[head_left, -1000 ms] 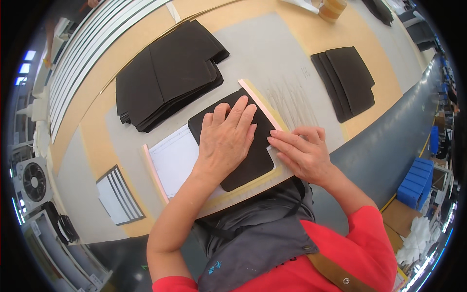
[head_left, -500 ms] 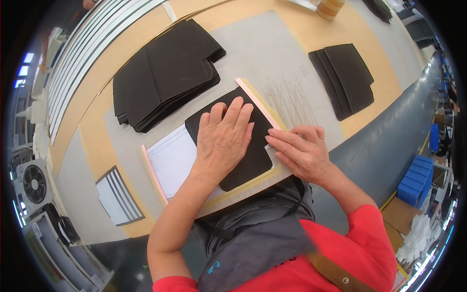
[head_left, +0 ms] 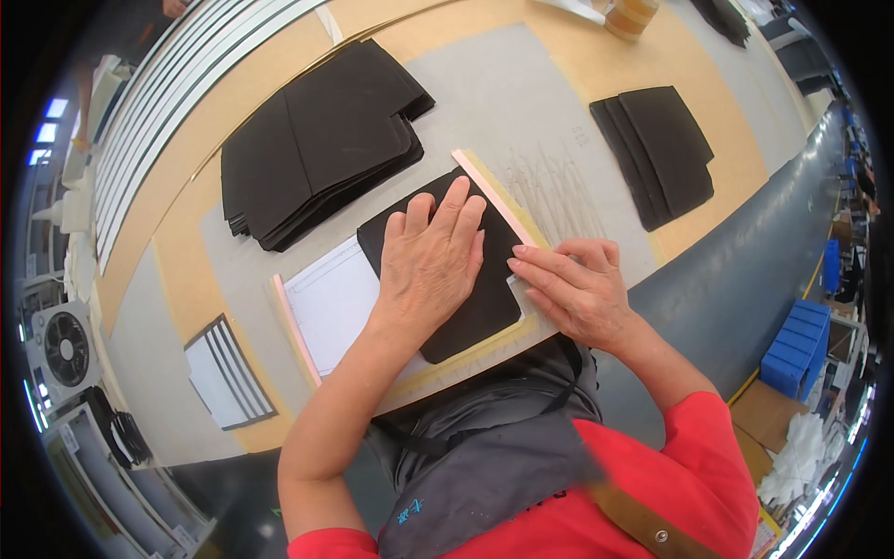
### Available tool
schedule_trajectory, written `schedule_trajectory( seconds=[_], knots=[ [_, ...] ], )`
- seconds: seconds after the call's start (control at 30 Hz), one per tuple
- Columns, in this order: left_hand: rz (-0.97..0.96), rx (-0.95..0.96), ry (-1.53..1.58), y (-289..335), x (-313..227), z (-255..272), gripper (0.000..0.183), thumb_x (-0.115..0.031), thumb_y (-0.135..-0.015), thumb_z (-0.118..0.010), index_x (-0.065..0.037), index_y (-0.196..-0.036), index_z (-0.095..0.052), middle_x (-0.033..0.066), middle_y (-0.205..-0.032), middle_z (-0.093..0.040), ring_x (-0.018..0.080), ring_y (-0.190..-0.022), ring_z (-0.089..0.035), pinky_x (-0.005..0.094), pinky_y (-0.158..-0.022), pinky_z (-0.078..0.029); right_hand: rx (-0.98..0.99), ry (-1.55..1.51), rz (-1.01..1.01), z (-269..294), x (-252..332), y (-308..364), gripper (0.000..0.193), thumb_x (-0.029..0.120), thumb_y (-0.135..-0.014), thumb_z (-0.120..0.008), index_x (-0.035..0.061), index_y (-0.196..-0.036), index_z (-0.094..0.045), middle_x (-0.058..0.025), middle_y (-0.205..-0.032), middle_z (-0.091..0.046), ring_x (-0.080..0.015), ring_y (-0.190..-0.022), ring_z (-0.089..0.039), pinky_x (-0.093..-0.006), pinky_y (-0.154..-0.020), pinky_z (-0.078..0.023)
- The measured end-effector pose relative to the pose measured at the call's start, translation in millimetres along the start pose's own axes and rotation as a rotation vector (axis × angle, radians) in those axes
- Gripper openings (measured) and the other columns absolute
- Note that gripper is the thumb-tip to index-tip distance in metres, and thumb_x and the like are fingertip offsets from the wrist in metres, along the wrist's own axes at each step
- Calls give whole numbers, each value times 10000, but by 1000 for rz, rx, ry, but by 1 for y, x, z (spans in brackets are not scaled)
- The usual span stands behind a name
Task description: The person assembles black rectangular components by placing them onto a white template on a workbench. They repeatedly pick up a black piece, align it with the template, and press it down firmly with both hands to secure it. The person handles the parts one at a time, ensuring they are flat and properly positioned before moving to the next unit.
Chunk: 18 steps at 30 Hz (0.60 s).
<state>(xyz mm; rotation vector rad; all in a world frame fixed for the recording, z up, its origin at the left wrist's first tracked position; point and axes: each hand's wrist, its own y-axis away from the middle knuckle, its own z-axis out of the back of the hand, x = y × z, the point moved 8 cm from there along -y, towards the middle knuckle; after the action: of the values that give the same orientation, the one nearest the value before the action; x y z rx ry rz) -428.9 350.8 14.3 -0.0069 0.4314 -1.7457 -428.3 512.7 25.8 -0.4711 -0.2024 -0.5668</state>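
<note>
My left hand lies on a black flat panel with a rounded corner, its index and middle fingers stretched forward and the others partly bent. The panel rests over a white lined sheet on the table, between two raised pink strips; the right strip runs along the panel's right edge. At that edge my right hand has its fingertips drawn together, touching the strip and the panel's side. Whether something small sits between those fingers is hidden.
A tall stack of black panels stands at the far left, a smaller stack at the right. A white piece with dark stripes lies at the near left. Long white strips and a tape roll are at the back.
My left hand's outstretched fingers have slid slightly forward on the black panel. My right hand stays at the panel's right edge.
</note>
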Motion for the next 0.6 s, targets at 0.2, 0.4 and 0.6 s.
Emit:
schedule_trajectory(
  seconds=[0.2, 0.4, 0.6],
  knots=[
    [8, -1, -6, 1, 0, 0, 423, -158, -874, -725, -127, -1277, -599, 39, -1417, -579, 279, -1092, -532, 394, -883, -437, -5, 5, -1, -1, 0, 1, 367, 179, -843, -774, 146, -1208, -758, 54, -1320, -701, -179, -1042, -569, -327, -908, -356],
    [8, 1, -14, 2, 0, 0, 419, -162, -876, -724, -129, -1275, -601, 37, -1429, -575, 277, -1097, -535, 391, -892, -436, -5, 15, 0, -1, 0, 1, 370, 184, -839, -776, 151, -1208, -759, 58, -1317, -701, -176, -1037, -567, -324, -908, -353],
    [2, -10, 8, 1, 2, -1, 414, -157, -876, -718, -133, -1273, -602, 35, -1428, -582, 276, -1092, -541, 397, -898, -440, -32, 43, -4, -1, 1, 1, 349, 201, -832, -786, 178, -1179, -755, 114, -1294, -684, -145, -1031, -570, -320, -899, -361]
  ],
)
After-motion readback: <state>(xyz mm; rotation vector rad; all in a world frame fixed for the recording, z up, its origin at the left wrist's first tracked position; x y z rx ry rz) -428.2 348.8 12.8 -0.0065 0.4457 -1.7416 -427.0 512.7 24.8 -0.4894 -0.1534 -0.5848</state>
